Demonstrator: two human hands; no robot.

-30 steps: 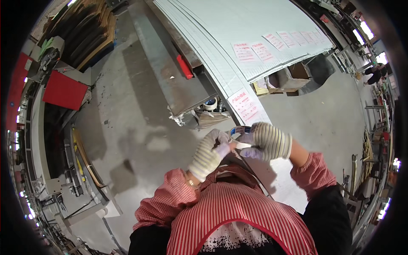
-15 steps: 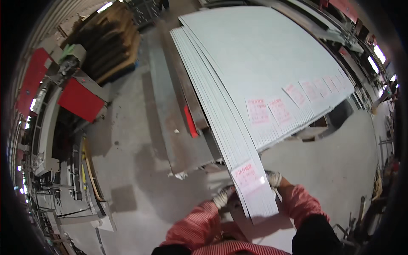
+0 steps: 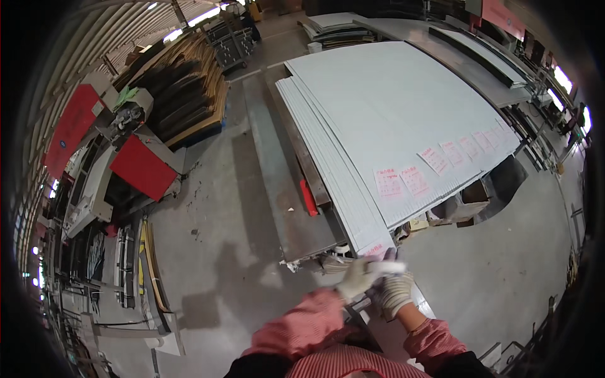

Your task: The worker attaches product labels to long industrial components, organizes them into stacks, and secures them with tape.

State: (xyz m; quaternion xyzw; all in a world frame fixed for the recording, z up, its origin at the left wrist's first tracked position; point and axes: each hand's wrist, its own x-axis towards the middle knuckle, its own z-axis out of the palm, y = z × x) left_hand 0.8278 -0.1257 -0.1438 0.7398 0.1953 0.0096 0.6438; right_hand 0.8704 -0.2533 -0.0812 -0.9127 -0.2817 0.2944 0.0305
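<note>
Both my hands wear pale work gloves and come together at the near end of a stack of long white strips. My left hand is closed at the left end of a small white object, which motion smears too much to name. Right beside it, my right hand is raised, its dark-palmed fingers blurred and partly behind the white object. A pink-printed label on the strips' near end is partly covered by my hands. Wider white sheets lie stacked to the right, with several pink-printed labels along their near edge.
A dark metal bench with a red bar stands left of the stack. Red-and-grey machinery is further left, before stacked brown boards. An open cardboard box sits under the sheets' right edge.
My hands have left the two sides of the strips' end and come together in front of it. A white object now shows between them. The view has tilted up, showing more of the workshop's far side.
</note>
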